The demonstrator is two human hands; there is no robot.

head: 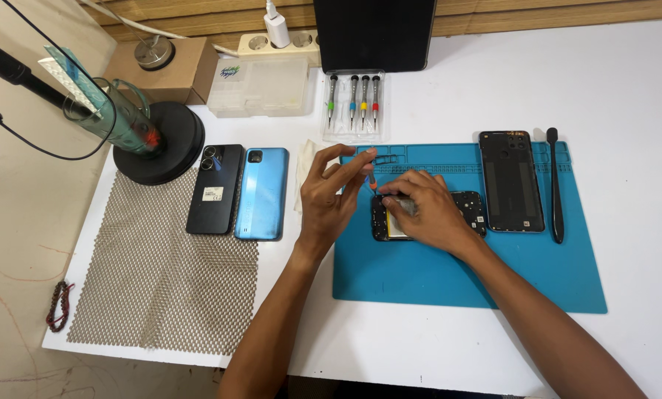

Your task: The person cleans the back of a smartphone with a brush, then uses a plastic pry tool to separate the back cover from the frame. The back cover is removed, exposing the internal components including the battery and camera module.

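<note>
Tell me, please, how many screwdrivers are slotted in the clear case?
4: green-banded screwdriver, blue-banded screwdriver, yellow-banded screwdriver and red-banded screwdriver, side by side in the clear case behind the blue mat. None seems hidden.

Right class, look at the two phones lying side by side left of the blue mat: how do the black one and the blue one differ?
The black phone is dark with a small pale sticker on its back; the blue phone is glossy light blue with no sticker. The black phone shows two round camera rings, while the blue phone has one dark square camera block. Both lie flat, back up, touching side by side, untouched by either hand.

White label (213, 193) on black phone (215, 189); dark screen (374, 33) behind.
</note>
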